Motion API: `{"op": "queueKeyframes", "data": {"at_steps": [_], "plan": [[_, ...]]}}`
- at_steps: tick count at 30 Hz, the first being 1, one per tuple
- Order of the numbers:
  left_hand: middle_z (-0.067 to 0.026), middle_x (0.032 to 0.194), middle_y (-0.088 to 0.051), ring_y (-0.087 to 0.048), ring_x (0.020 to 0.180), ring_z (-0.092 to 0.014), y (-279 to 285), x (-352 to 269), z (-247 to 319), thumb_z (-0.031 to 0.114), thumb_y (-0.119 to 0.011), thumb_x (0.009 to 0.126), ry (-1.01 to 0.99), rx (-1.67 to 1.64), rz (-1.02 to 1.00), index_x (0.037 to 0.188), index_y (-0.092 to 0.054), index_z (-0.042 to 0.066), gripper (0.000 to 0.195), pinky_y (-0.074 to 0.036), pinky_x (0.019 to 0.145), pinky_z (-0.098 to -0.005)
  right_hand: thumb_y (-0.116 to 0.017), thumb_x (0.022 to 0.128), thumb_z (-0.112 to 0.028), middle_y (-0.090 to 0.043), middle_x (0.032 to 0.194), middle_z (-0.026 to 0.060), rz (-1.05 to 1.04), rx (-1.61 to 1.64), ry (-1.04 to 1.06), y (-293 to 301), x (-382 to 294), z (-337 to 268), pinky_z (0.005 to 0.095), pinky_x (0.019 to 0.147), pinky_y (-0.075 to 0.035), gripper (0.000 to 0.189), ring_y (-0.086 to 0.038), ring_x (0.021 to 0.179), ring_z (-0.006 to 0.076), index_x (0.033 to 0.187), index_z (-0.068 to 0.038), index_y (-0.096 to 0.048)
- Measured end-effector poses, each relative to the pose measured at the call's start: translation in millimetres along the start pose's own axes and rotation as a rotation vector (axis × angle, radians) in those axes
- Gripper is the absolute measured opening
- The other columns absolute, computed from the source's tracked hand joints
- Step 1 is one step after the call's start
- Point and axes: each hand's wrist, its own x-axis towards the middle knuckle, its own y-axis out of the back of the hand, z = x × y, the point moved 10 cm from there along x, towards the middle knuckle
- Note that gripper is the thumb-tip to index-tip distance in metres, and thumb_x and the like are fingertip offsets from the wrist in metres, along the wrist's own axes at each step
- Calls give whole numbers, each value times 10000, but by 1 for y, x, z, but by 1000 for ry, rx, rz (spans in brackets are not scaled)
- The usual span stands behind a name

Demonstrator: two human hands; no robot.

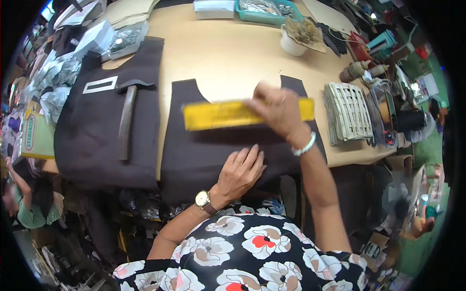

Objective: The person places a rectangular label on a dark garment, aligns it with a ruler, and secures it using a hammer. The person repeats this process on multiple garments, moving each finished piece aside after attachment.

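Observation:
My right hand (pixel 278 109) grips a flat yellow strip (pixel 218 115), blurred by motion, above a dark fabric piece (pixel 211 156) with a cut-out curve at its top. Flat on the lower part of that fabric lies my left hand (pixel 242 172), palm down, holding nothing. Left of it, a second dark fabric piece (pixel 94 142) is spread out. On this one rest a hammer (pixel 127 120) with a worn handle and a white rectangular frame (pixel 100 84) beside its head.
A stack of pale slatted pieces (pixel 347 112) stands at right. A white pot (pixel 293 43) with dry material, a teal tray (pixel 269 11) and a white box (pixel 214 9) line the far side. An Evergreen box (pixel 38 134) is at left, with a person (pixel 32 203) below it.

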Motion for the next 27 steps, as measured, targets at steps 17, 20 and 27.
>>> {"op": "queueKeyframes", "data": {"at_steps": [17, 20, 27], "plan": [[-243, 1499, -240, -175, 1413, -375, 23, -32, -134, 535, -523, 884, 580, 206, -231, 1463, -229, 0, 841, -129, 1124, -542, -416, 923, -46, -574, 1115, 183, 391, -2, -463, 24, -138, 102, 414, 968, -390, 246, -528, 1083, 333, 1112, 37, -551], [-253, 1480, -268, -212, 1394, -393, 21, -20, -141, 514, -582, 857, 554, 197, -161, 1442, -272, -11, 844, -168, 1105, -567, -417, 925, -49, -566, 1134, 194, 375, 33, -453, 23, -126, 115, 418, 973, -386, 241, -519, 1099, 344, 1106, 40, -549], [-256, 1450, -314, -272, 1372, -379, 47, -37, -129, 345, -686, 822, 498, 102, -67, 1450, -254, -8, 840, -220, 1126, -459, -475, 911, -58, -546, 1189, 198, 346, -216, -440, 28, -143, 102, 444, 979, -390, 280, -506, 1137, 353, 1162, 38, -556]]}}
